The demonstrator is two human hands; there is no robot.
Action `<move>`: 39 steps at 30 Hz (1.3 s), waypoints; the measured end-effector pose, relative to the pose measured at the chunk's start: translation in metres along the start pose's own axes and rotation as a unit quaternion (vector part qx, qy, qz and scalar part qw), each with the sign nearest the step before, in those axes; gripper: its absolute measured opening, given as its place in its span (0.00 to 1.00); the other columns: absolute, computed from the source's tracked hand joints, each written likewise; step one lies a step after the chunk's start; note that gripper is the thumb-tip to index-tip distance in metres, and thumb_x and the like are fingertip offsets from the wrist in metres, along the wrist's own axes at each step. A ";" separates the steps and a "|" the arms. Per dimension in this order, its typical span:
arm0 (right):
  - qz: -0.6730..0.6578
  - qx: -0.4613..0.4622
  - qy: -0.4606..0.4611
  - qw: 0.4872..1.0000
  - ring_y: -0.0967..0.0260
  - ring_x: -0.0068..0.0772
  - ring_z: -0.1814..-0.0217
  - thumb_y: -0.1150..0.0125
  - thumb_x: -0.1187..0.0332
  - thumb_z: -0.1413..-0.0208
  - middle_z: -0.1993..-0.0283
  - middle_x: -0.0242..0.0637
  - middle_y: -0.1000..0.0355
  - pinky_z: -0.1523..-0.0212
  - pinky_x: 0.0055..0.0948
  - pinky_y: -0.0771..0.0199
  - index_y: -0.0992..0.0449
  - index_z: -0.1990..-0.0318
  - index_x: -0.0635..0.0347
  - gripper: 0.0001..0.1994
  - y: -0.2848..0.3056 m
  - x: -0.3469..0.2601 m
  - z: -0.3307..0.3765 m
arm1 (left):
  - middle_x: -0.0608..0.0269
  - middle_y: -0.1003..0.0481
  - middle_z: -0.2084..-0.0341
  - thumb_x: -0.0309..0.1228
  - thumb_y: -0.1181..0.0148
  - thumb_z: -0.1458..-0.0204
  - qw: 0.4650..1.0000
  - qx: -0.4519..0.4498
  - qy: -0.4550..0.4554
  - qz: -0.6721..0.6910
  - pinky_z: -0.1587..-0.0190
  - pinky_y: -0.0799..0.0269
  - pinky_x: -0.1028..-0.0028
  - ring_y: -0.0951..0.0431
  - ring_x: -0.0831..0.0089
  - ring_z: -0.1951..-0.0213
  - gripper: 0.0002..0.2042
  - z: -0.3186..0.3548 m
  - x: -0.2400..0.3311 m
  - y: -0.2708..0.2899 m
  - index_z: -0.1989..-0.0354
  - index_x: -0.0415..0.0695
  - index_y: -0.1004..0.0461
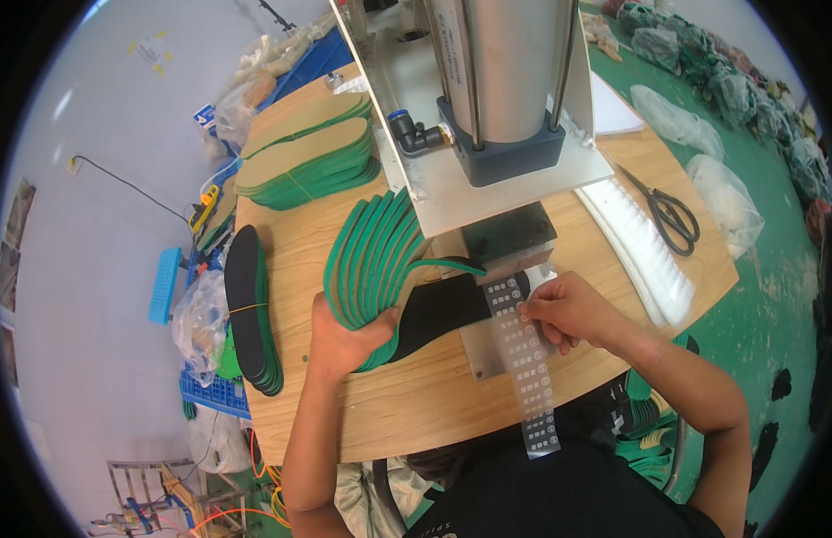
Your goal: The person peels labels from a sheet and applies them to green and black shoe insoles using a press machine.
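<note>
My left hand was clamped around a fanned stack of green-edged insoles, thumb over the near edges so the fan stayed spread and one piece could be fed out at a time. The lowest one, a black-faced insole, stuck out to the right with its heel end lying on the small plate under the pneumatic press, apparently so the stamp head would meet it squarely. My right hand was pinched shut on a clear strip of printed labels, fingers at its upper part where it crossed the insole's end; the rest of the strip trailed down past the table edge toward my lap (it hung loose, nothing weighting it). More insoles lay sorted about the wooden table: two tan-faced stacks at the far left, a black bundle tied with a band near the left edge. Scissors and a white ridged foam strip lay to the right, well apart from both hands, within easy reach.
</note>
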State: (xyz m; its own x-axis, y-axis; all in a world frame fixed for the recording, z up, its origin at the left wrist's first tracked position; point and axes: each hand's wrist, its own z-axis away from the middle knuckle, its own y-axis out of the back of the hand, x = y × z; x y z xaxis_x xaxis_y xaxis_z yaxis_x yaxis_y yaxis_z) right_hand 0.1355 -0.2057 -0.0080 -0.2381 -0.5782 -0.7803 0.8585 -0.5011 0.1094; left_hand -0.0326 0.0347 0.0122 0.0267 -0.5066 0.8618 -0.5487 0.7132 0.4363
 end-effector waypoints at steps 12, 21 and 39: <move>-0.002 0.003 0.019 1.000 0.38 0.23 0.91 0.44 0.66 0.43 0.88 0.32 0.35 0.90 0.20 0.42 0.25 0.75 0.63 0.12 -0.001 0.006 0.002 | 0.61 0.21 0.70 0.20 0.36 0.62 0.998 -0.039 0.011 -0.038 0.61 0.28 0.78 0.25 0.80 0.68 0.26 -0.001 0.013 -0.006 0.49 0.38 0.29; 0.025 -0.019 0.060 0.998 0.36 0.22 0.88 0.46 0.65 0.42 0.86 0.31 0.35 0.88 0.21 0.37 0.26 0.72 0.63 0.11 0.002 0.006 0.006 | 0.60 0.22 0.71 0.22 0.36 0.66 0.998 -0.042 0.022 -0.036 0.62 0.28 0.77 0.24 0.77 0.69 0.27 0.005 0.003 0.000 0.50 0.38 0.29; 0.019 0.317 0.370 0.873 0.41 0.15 0.85 0.46 0.67 0.40 0.83 0.28 0.34 0.83 0.18 0.43 0.26 0.62 0.65 0.09 0.059 -0.005 0.039 | 0.46 0.32 0.47 0.42 0.26 0.64 0.944 -0.282 0.096 -0.141 0.43 0.38 0.66 0.33 0.58 0.44 0.48 0.008 -0.018 0.056 0.35 0.36 0.45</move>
State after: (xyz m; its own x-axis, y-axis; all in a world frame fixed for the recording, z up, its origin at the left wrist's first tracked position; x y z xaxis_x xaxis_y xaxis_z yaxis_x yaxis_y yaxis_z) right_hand 0.1703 -0.2573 0.0266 0.3448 -0.1455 -0.9273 0.3796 -0.8819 0.2796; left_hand -0.0702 0.0802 0.0189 0.2861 -0.6560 0.6984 0.0334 0.7352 0.6770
